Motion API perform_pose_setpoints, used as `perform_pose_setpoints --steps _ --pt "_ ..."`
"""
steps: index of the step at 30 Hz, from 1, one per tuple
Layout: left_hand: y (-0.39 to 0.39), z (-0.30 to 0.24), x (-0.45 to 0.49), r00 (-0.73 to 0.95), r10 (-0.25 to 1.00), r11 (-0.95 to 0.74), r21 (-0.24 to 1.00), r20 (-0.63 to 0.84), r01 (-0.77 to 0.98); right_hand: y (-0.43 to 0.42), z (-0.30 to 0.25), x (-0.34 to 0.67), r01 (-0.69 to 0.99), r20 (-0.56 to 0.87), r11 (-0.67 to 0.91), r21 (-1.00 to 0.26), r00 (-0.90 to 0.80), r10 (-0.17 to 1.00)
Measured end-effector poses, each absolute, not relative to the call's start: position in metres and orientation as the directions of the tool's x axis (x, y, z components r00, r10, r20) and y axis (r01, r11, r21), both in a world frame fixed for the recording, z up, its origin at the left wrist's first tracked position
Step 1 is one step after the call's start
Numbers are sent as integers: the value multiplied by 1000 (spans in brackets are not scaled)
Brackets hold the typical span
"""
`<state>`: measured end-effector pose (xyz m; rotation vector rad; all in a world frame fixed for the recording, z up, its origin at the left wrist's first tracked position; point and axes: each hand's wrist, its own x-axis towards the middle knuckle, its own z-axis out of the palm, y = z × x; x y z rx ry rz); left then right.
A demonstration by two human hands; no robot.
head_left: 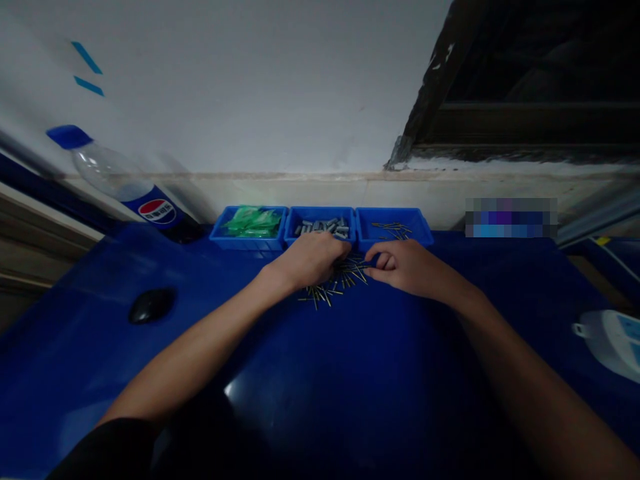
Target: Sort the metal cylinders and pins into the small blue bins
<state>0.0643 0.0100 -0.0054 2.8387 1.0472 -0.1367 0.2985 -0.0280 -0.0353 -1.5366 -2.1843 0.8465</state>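
Observation:
A loose pile of thin, brass-coloured and grey metal pins lies on the blue table, in front of the middle bin. My left hand is over the pile's left and back part, fingers curled down; its fingertips are hidden. My right hand is at the pile's right edge, its fingers bent and its thumb close to the index finger. Whatever is between those fingers is too small to make out. More such pins lie in the right blue bin. Short grey cylindrical pieces fill part of the middle blue bin.
The left blue bin holds green plastic packets. A Pepsi bottle stands at the back left, and a black computer mouse lies nearer. To the right is a white container. A wall rises behind the bins.

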Motion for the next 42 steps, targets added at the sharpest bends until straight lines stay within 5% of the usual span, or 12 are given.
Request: perform_pose_setpoints --steps 9,17,42 --pt "22 2 51 805 593 -759 354 30 546 -29 -36 294 635 -110 113 -764 -301 947" --pt "25 1 50 762 635 -670 584 128 460 -29 -39 286 297 -215 -134 -945 -260 941" --pt "19 7 50 731 654 -653 635 196 413 -34 -44 275 107 -199 -184 -977 -154 968"
